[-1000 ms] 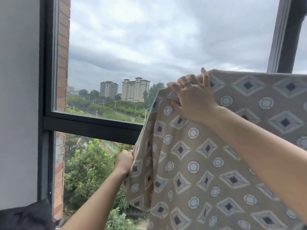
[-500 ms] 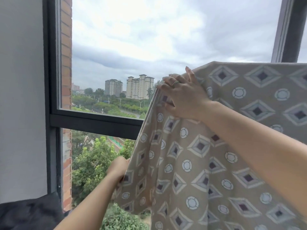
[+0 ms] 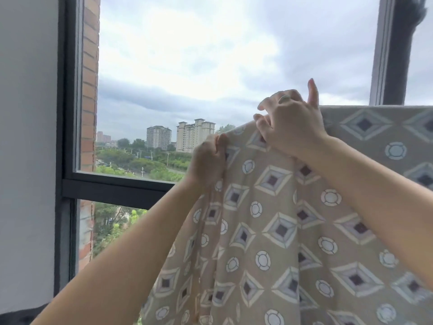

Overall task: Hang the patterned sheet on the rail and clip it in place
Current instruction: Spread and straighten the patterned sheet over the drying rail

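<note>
The patterned sheet (image 3: pixel 269 219), tan with diamonds and circles, hangs in front of a window, filling the lower right of the view. Its top edge runs level across the right side, folded over something that the cloth hides, so the rail itself cannot be seen. At the left the top edge slopes down toward the sheet's corner, and the cloth falls from there in loose folds. The left hand (image 3: pixel 207 160) is raised, its fingers curled tight round the bunched left edge just below that corner. The right hand (image 3: pixel 291 124) is a little higher and just beside it, pinching the top edge between thumb and bent fingers, while one finger sticks straight up; a pale green ring (image 3: pixel 285 99) sits on one of the bent fingers. Both bare forearms reach up from below. Behind are a dark window frame (image 3: pixel 112 188), a brick wall (image 3: pixel 89 90) outside it, tower blocks (image 3: pixel 194 134), trees (image 3: pixel 145 163) and a cloudy sky.
</note>
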